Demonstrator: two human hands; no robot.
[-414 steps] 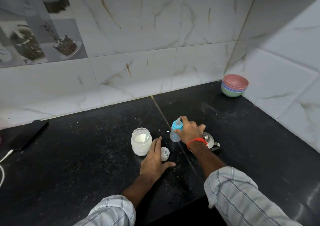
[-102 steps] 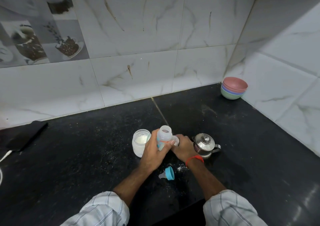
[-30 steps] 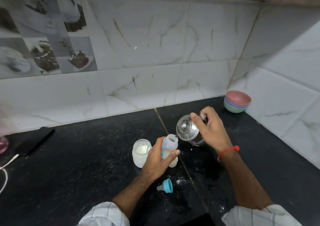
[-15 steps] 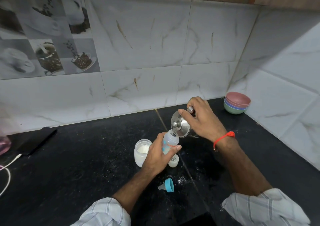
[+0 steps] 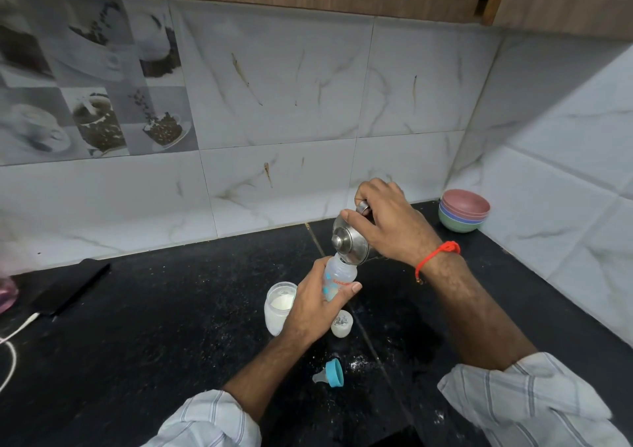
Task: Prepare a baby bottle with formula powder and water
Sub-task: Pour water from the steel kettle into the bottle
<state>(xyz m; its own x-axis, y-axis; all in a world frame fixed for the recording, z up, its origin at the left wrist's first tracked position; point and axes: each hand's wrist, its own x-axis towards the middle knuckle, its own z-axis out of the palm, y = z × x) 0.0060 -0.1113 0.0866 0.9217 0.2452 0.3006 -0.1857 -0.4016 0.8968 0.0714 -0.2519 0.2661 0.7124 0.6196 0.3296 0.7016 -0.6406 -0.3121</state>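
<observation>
My left hand grips a clear baby bottle with blue and orange print, held open-topped above the black counter. My right hand holds a small steel kettle tipped steeply to the left, its spout at the bottle's mouth. A glass jar of white formula powder stands just left of my left hand. The blue collar with its teat lies on its side on the counter in front. A small clear cap stands under my left hand.
A stack of coloured bowls sits in the back right corner. A dark phone with a white cable lies at the far left. White powder is spilled near the teat. Tiled walls close the back and right.
My right hand lifted the kettle off the counter, carried it over the bottle and tipped it further down. My left hand keeps the bottle in place.
</observation>
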